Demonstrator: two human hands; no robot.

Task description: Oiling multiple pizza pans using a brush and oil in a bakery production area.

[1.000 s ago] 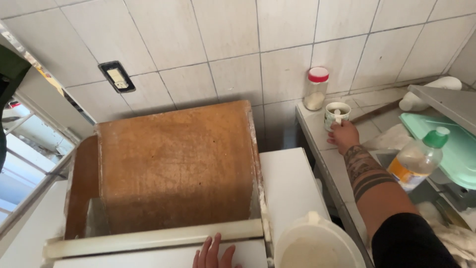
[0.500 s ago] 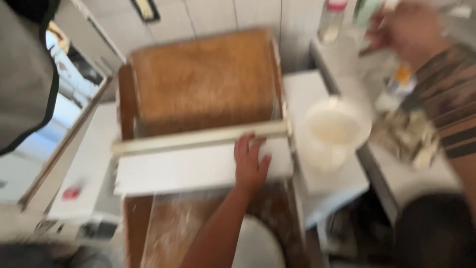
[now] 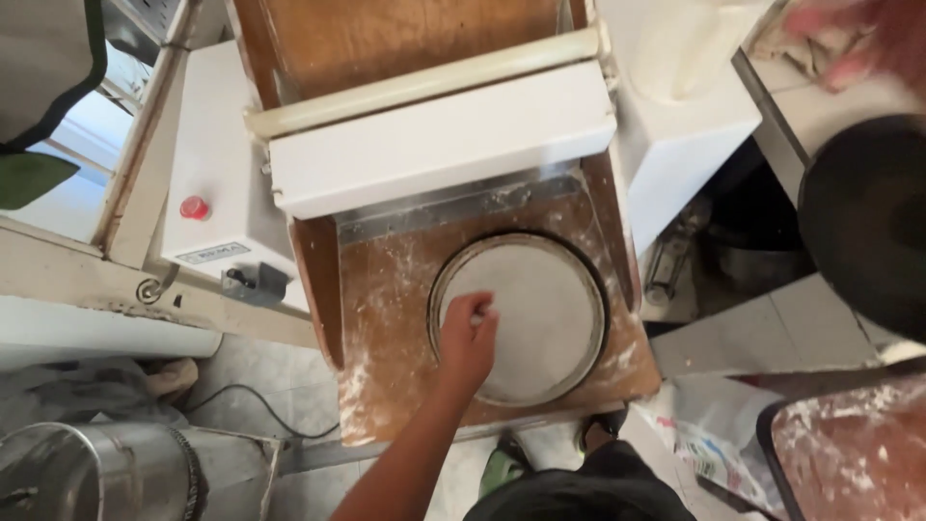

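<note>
Flour-dusted brown wooden board [image 3: 386,318] below a white dough-rolling machine [image 3: 434,145] carries a round metal pan with pale flattened dough [image 3: 540,318]; left hand [image 3: 468,338] pinches its left rim, dough seemingly already rolled. Right hand [image 3: 849,43] is blurred over the table [image 3: 820,116]; grip unclear.

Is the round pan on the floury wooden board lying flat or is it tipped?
Flat. The round pan rests on the wooden board with its whole rim level, and the left hand reaches into it.

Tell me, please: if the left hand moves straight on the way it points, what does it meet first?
Probably the far rim of the round floured pan, where the left hand rests; beyond it comes the machine's white housing.
</note>
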